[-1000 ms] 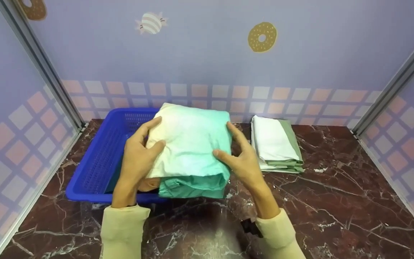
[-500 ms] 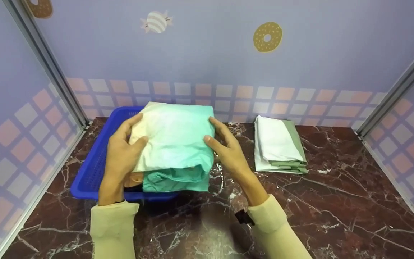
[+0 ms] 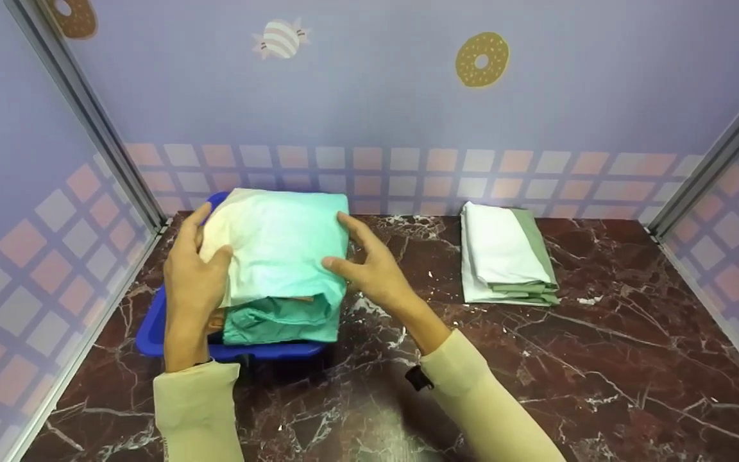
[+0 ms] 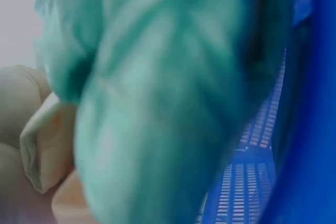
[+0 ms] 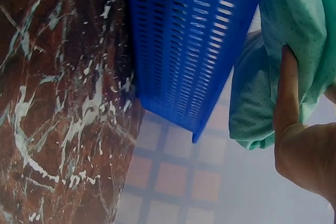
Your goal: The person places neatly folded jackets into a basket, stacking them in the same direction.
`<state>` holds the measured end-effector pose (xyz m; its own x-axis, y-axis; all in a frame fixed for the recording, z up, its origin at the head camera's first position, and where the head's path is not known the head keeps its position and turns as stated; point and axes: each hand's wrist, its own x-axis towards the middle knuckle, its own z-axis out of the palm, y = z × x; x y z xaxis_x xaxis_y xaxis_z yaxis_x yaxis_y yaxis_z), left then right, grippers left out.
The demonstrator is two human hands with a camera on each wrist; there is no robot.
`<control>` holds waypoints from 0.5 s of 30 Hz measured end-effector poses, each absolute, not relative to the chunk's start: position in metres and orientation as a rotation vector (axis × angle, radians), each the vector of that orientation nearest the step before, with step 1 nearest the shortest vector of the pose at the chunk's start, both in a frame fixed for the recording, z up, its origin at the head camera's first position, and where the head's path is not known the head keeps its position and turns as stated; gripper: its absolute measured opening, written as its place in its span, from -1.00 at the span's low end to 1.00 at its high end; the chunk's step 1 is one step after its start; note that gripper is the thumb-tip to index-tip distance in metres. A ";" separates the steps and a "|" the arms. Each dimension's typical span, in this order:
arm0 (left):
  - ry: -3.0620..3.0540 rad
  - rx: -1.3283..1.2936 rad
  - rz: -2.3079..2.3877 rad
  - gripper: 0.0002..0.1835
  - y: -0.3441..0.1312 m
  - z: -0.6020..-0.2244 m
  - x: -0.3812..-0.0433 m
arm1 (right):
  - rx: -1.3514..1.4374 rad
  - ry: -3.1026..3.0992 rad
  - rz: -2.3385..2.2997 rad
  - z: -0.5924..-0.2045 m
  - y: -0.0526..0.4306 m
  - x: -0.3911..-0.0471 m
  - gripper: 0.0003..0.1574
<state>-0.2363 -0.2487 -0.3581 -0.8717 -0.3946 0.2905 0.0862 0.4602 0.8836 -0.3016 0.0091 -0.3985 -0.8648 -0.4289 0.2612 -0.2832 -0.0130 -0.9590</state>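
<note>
A folded cloth (image 3: 280,244), fading from cream to turquoise, lies level over the blue plastic basket (image 3: 280,351) and hides most of it in the head view. My left hand (image 3: 193,282) grips its left side, thumb on top. On the opposite side my right hand (image 3: 376,273) holds it, thumb on the top face and fingers along the edge. The right wrist view has the cloth (image 5: 299,19) over the rim of the slotted basket (image 5: 184,51). Blurred turquoise fabric (image 4: 157,103) fills much of the left wrist view. A bit of peach cloth (image 3: 216,321) shows beneath.
A white and green folded cloth (image 3: 504,250) lies on the dark red marbled table (image 3: 600,366), to the right. Printed wall panels (image 3: 376,96) close off the back and both sides.
Both hands have carried the folded cloth leftward, from partly beside the basket to over it. The white and green folded cloth has stayed in place.
</note>
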 end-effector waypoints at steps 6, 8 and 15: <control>-2.311 0.346 -1.289 -0.15 -0.258 -0.358 -0.234 | -0.770 2.217 -1.873 -0.399 -0.007 -0.302 0.09; -2.318 0.379 -1.262 -0.14 -0.258 -0.360 -0.233 | -0.747 2.249 -1.825 -0.400 -0.012 -0.303 0.09; -2.341 0.424 -1.223 -0.16 -0.259 -0.364 -0.235 | -0.697 2.410 -1.657 -0.402 -0.024 -0.305 0.06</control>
<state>-0.2355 -0.2592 -0.3640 -0.8456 -0.4681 0.2565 -0.0570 0.5571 0.8285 -0.3050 -0.0236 -0.4024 -0.8838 -0.4443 0.1465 -0.2960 0.2885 -0.9106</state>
